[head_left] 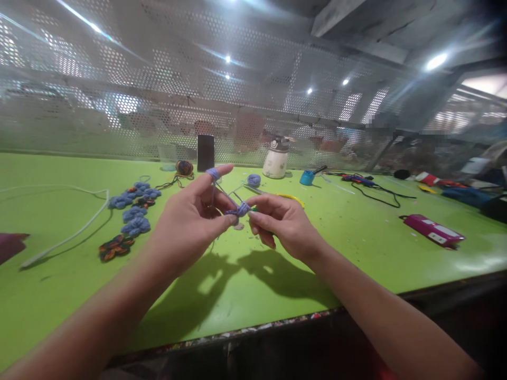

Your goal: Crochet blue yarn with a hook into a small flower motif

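My left hand (190,216) pinches a small purple crochet piece (240,210) between thumb and fingers, above the green table. Purple yarn (213,173) wraps round its raised index finger and runs taut down to the piece. Against the piece's right side, my right hand (283,221) is closed on a crochet hook (254,209); only a bit of green shows and the fingers hide the rest. Behind the hands lies a ball of purple yarn (254,180). To the left are purple crocheted flowers (135,222) and a dark multicoloured one (115,248).
A phone (205,153) stands upright at the back, near a dark yarn ball (184,168) and a white bottle (276,158). A blue pot (306,178) stands right of it. A magenta power strip (433,231) lies right; a white cable (87,227) curves left.
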`<state>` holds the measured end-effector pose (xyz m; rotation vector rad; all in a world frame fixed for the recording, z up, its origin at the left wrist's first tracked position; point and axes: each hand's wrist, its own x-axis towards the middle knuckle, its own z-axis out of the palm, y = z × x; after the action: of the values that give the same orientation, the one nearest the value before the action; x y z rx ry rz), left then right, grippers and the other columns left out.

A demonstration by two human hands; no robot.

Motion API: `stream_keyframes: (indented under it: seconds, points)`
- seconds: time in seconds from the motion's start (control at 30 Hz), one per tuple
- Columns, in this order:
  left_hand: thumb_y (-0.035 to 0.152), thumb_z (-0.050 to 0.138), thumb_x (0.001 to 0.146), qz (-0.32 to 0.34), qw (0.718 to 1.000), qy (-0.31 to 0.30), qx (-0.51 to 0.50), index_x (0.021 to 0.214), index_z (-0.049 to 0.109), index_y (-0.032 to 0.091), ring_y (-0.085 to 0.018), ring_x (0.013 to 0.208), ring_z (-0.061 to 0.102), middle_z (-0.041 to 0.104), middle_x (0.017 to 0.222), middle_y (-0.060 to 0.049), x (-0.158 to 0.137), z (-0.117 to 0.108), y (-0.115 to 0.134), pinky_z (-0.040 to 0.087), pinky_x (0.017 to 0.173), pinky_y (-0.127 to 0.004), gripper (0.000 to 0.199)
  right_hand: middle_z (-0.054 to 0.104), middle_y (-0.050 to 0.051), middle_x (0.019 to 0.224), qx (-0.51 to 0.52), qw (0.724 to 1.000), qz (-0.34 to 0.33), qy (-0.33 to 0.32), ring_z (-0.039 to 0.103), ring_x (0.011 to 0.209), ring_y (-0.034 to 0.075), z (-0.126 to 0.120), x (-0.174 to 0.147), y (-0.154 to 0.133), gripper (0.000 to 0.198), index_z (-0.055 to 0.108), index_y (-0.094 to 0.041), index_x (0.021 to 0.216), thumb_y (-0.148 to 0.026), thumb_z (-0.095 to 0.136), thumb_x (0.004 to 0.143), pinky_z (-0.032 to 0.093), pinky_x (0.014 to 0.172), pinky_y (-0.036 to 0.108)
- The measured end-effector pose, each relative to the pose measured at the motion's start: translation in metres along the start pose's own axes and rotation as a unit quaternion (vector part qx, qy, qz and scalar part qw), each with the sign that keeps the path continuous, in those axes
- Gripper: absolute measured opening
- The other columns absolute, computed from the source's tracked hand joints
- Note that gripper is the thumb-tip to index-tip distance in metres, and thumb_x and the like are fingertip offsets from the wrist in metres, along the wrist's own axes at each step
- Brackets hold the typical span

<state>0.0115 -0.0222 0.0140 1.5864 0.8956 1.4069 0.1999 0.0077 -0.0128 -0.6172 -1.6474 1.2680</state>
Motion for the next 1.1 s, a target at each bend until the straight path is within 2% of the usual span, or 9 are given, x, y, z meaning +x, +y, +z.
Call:
stream_keyframes:
  seconds: [0.23, 0.57, 0.67, 0.8, 1.1]
  points:
    - [0.006, 0.075, 0.065, -0.012, 1.0, -0.006, -0.009, 0.145, 0.044, 0.027, -0.017, 0.07, 0.064, 0.068, 0.071, 0.003, 0.0, -0.001, 0.0, 0.052, 0.065, -0.028, 0.088, 0.059, -0.005, 0.059, -0.042, 0.998, -0.03, 0.024, 0.044, 0.036, 0.005, 0.003, -0.002, -0.002, 0.019, 0.067, -0.017, 0.099, -0.028, 0.069, 0.084, 0.033, 0.032, 0.018]
    - [0.006, 0.08, 0.063, -0.023, 0.996, 0.022, -0.078, 0.14, 0.049, 0.02, -0.015, 0.071, 0.066, 0.07, 0.071, 0.003, 0.003, -0.006, -0.001, 0.053, 0.07, -0.027, 0.084, 0.056, -0.005, 0.063, -0.152, 0.983, -0.103, 0.013, 0.039, 0.043, 0.004, 0.003, -0.003, -0.003, 0.021, 0.068, -0.018, 0.108, -0.02, 0.061, 0.089, 0.033, 0.038, 0.02]
    - [0.006, 0.083, 0.061, -0.039, 0.994, 0.028, -0.097, 0.14, 0.048, 0.017, -0.014, 0.071, 0.065, 0.07, 0.07, 0.004, 0.004, -0.007, -0.001, 0.053, 0.071, -0.026, 0.087, 0.055, -0.004, 0.068, -0.2, 0.97, -0.137, 0.007, 0.04, 0.047, 0.005, 0.0, -0.003, -0.006, 0.024, 0.069, -0.019, 0.112, -0.018, 0.059, 0.089, 0.037, 0.041, 0.02]
    - [0.008, 0.085, 0.06, -0.048, 0.992, 0.041, -0.107, 0.139, 0.047, 0.015, -0.013, 0.071, 0.066, 0.069, 0.068, 0.004, 0.006, -0.007, 0.001, 0.053, 0.074, -0.026, 0.088, 0.061, -0.001, 0.075, -0.26, 0.951, -0.166, 0.002, 0.048, 0.055, 0.008, -0.003, -0.002, -0.009, 0.029, 0.068, -0.021, 0.117, -0.016, 0.056, 0.09, 0.046, 0.049, 0.021]
    - [0.01, 0.083, 0.062, -0.022, 0.995, 0.064, -0.072, 0.14, 0.046, 0.016, -0.013, 0.071, 0.064, 0.068, 0.069, 0.005, 0.005, -0.004, 0.0, 0.052, 0.074, -0.026, 0.086, 0.059, -0.002, 0.069, -0.314, 0.928, -0.2, 0.017, 0.049, 0.058, 0.011, -0.002, -0.002, -0.011, 0.034, 0.069, -0.021, 0.118, -0.012, 0.053, 0.089, 0.05, 0.056, 0.024]
